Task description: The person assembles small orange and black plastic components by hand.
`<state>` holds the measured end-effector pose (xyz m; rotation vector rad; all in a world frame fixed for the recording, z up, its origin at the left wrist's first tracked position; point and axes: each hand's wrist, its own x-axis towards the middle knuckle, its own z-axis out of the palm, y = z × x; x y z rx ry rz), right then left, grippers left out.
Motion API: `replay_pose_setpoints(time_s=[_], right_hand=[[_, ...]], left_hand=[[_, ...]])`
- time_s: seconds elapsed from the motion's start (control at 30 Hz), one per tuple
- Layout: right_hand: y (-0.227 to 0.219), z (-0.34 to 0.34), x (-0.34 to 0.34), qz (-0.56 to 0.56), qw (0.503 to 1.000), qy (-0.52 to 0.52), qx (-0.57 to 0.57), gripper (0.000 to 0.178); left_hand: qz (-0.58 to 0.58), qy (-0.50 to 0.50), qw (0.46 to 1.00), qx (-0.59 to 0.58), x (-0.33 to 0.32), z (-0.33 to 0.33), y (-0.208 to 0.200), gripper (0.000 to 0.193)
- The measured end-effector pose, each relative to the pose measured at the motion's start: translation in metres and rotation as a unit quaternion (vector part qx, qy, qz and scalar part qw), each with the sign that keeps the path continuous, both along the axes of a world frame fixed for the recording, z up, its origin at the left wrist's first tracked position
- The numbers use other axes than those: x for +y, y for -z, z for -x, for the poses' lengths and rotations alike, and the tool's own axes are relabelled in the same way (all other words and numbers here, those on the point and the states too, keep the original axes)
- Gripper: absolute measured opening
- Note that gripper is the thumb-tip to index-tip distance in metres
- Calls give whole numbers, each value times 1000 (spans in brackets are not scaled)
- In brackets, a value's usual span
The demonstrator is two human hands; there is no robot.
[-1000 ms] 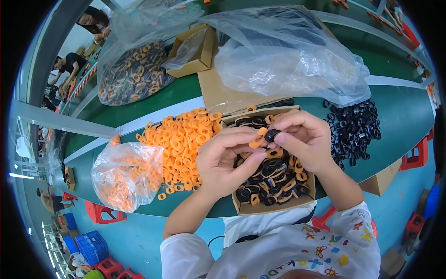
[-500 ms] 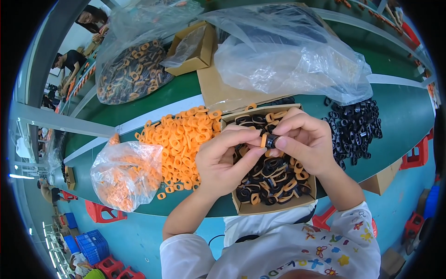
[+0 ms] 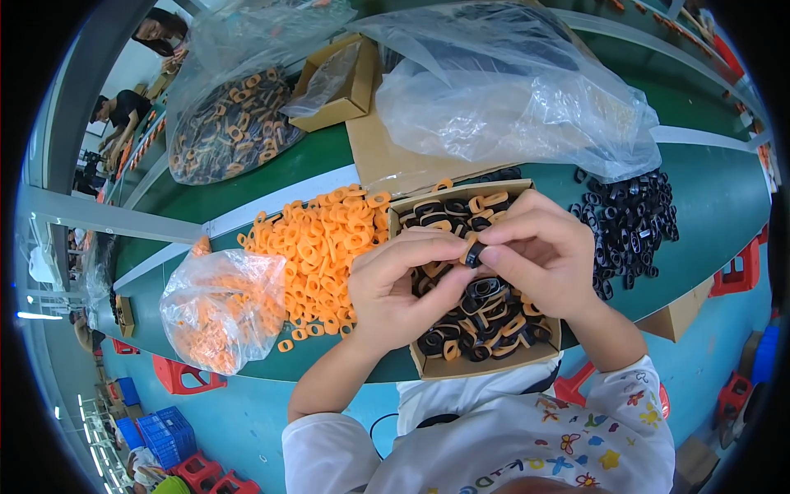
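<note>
Both my hands meet over a small cardboard box [image 3: 494,361] full of joined orange-and-black rings. My left hand [image 3: 395,288] and my right hand [image 3: 539,255] pinch one small black ring with an orange ring [image 3: 473,251] between their fingertips, just above the box. A loose heap of orange rings [image 3: 321,247] lies on the green table left of the box. A heap of black rings [image 3: 629,226] lies to the right of my right hand.
A clear bag of orange rings [image 3: 222,309] sits at the left near the table edge. A large crumpled clear bag [image 3: 510,90] lies behind the box, with a bag of mixed rings [image 3: 230,123] and an open carton [image 3: 341,78] farther back. People work at the far left.
My fingers have shifted slightly on the ring pair, pressing it together; the hands stay over the box.
</note>
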<state>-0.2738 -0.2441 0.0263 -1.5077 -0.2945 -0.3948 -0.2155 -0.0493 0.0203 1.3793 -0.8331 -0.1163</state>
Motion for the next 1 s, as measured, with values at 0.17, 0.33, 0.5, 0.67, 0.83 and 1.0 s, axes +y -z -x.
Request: replay_pose_setpoints(time_s=[0.17, 0.33, 0.5, 0.67, 0.83, 1.0], right_hand=[[-8, 0, -1, 232, 958, 73, -149, 27], [-10, -4, -5, 175, 980, 79, -60, 22], [-13, -2, -8, 210, 975, 51, -46, 19], [-16, -2, -13, 205, 977, 44, -50, 18], [-26, -8, -49, 260, 962, 81, -2, 14], [-4, -7, -103, 438, 843, 263, 170, 30]], left_hand=[[44, 22, 999, -25, -2, -1, 2, 29], [115, 44, 980, 159, -2, 4, -2, 26], [100, 77, 970, 206, 2, -1, 2, 21], [114, 138, 925, 334, 3, -9, -3, 16], [96, 70, 947, 298, 3, -12, -5, 12], [79, 37, 966, 242, -2, -11, -4, 28]])
